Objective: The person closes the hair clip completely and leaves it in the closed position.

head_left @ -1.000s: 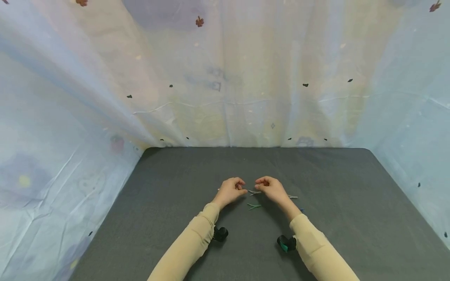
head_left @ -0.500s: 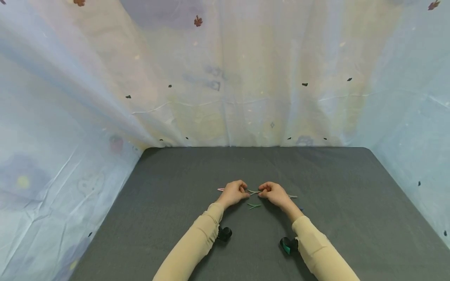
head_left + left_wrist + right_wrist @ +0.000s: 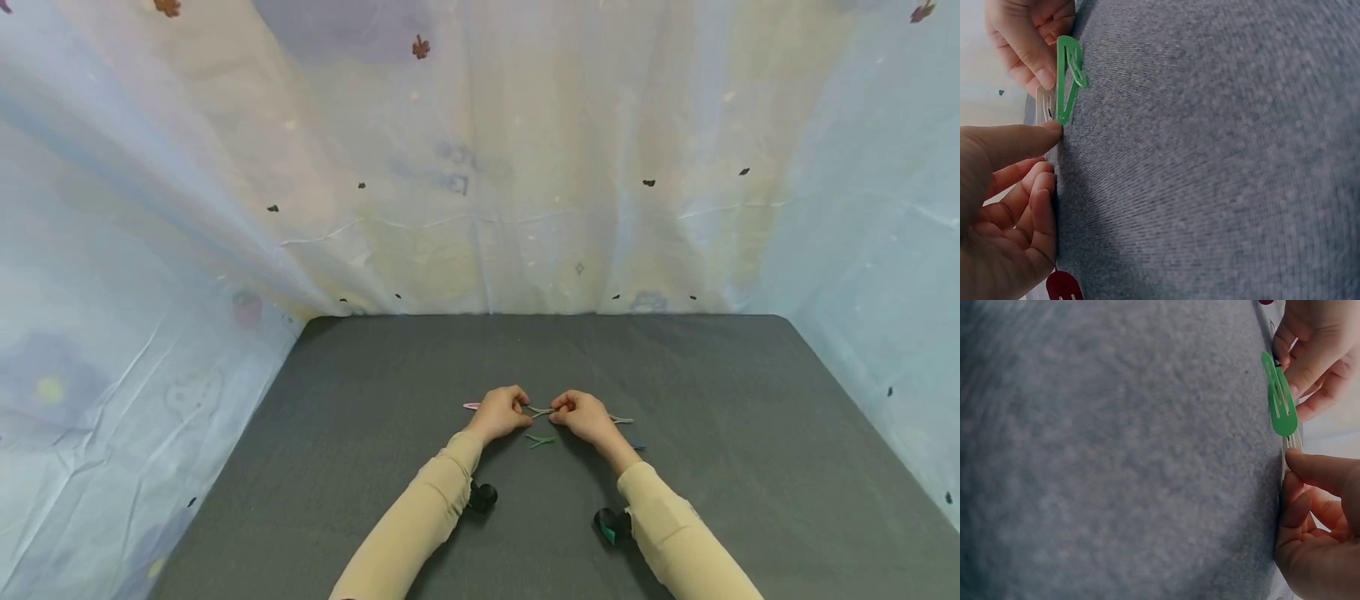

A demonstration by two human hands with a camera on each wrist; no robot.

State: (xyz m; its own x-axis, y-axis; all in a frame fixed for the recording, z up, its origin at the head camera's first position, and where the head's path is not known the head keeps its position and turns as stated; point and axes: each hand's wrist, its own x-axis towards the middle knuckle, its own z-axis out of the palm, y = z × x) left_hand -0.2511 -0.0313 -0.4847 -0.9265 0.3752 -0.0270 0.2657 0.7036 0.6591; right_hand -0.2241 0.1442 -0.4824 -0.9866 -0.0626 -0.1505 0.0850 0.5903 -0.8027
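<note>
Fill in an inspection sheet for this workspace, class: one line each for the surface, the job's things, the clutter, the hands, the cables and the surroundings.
Surface: dark grey cloth-covered table, flat.
Job's things: silver hair clip held between both hands; green hair clip lying on the cloth just nearer the person.
Clutter: pink hair clip beside the left hand; another silver clip and a dark clip beside the right hand.
Hands: left hand and right hand each pinch an end of the silver hair clip.
Cables: nothing seen.
Surroundings: pale printed sheet hung on three sides; wrist cameras under both sleeves.
</note>
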